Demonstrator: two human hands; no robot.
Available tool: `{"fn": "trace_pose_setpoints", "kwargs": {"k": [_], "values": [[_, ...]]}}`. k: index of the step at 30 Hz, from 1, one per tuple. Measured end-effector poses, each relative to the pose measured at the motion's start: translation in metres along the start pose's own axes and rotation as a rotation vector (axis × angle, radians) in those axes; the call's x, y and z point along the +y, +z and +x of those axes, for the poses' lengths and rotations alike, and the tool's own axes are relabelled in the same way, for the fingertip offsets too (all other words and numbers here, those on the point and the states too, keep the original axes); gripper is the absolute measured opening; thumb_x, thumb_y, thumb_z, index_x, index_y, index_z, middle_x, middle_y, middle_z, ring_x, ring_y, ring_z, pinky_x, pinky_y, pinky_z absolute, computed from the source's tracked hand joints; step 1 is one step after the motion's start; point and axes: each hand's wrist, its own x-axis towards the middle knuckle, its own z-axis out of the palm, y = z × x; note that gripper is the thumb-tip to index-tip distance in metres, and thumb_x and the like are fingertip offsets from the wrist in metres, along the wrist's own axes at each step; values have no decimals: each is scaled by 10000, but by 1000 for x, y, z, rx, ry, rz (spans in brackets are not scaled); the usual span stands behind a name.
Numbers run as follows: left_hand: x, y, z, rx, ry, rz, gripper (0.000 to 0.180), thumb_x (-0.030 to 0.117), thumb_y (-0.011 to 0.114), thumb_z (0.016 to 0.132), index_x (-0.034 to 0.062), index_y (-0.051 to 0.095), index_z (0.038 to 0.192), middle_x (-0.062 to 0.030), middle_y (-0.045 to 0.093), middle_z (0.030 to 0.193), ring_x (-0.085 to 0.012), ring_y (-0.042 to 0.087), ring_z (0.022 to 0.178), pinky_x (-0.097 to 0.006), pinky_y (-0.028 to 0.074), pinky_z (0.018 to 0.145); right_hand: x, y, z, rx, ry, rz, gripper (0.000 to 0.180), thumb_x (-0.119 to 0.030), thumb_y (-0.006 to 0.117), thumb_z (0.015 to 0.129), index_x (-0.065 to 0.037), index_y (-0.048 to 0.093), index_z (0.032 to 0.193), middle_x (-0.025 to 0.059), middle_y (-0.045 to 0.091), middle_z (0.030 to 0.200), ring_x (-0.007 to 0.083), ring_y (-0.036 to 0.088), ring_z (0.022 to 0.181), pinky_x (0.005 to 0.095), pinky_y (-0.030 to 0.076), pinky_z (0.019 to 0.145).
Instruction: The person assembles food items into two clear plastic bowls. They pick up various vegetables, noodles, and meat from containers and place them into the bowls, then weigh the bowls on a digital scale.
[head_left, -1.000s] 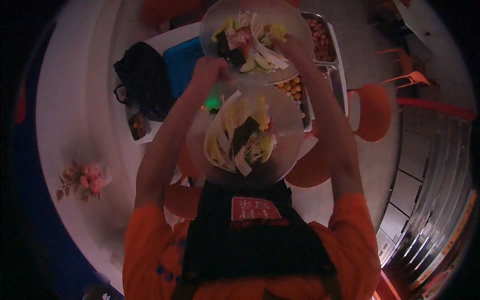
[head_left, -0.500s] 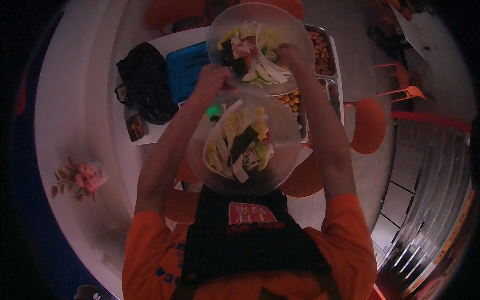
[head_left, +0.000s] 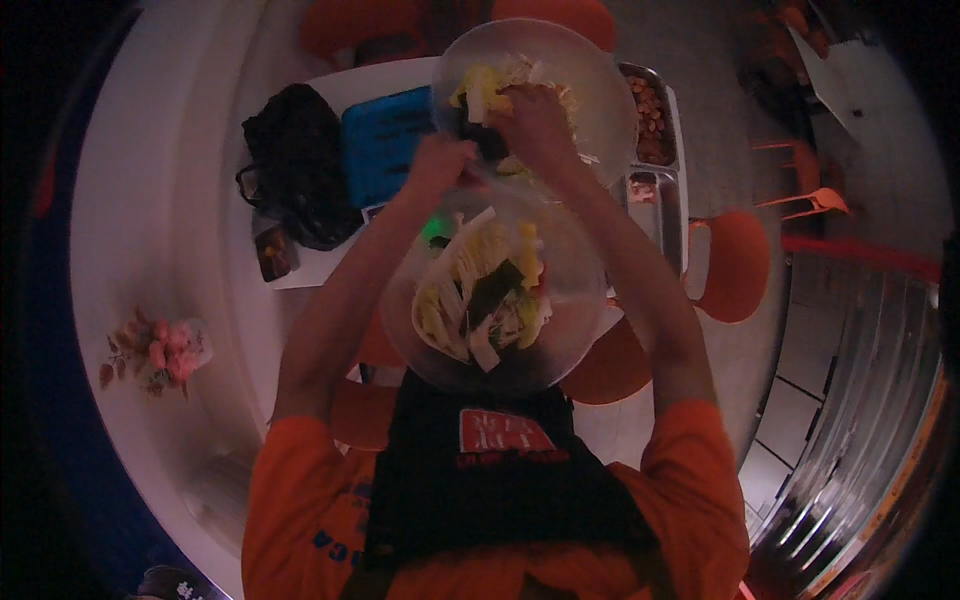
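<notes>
Two large clear bowls stand one behind the other in front of my body. The far bowl holds cut vegetables, with pale cabbage-like pieces and a dark sheet. My right hand reaches into it, fingers bent around the vegetables; its fingertips are partly hidden. My left hand is closed at that bowl's near left rim. Nearer to me, the near bowl contains thin white enoki mushrooms, a dark green strip, yellow pieces and leafy cabbage. Neither hand is in this near bowl.
A blue tray and a black plastic bag lie left of the bowls. Metal trays with brown food and a small pinkish piece stand right. Orange chairs surround the table. Pink flowers are far left.
My right hand has moved left from the far bowl's right side into its middle. The vegetables there have shifted, and the pink piece on top no longer shows. My left hand stays at the rim.
</notes>
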Motion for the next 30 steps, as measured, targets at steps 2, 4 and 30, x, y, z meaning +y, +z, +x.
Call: {"fn": "trace_pose_setpoints", "kwargs": {"k": [2, 4, 30], "values": [[-2, 3, -1, -44, -6, -64, 183, 99, 569, 776, -67, 573, 853, -163, 598, 796, -289, 641, 603, -375, 561, 556, 23, 5, -11, 8, -7, 14, 317, -280, 594, 811, -60, 629, 1037, 135, 596, 1094, 334, 511, 1095, 441, 413, 926], [-5, -3, 0, -81, 14, -34, 161, 90, 562, 779, -63, 577, 825, -158, 597, 800, -283, 646, 611, -371, 561, 561, 21, 5, -21, -192, -189, 106, 335, -274, 583, 821, -48, 620, 1066, 159, 604, 1075, 336, 532, 1080, 433, 422, 919], [-15, -14, 5, -106, 46, -173, 146, 63, 568, 769, -80, 569, 799, -164, 612, 735, -285, 661, 626, -374, 564, 563, -3, -20, -29, -334, 140, 420, 263, -208, 619, 814, -27, 631, 1004, 183, 620, 970, 346, 602, 907, 409, 477, 793]]}}
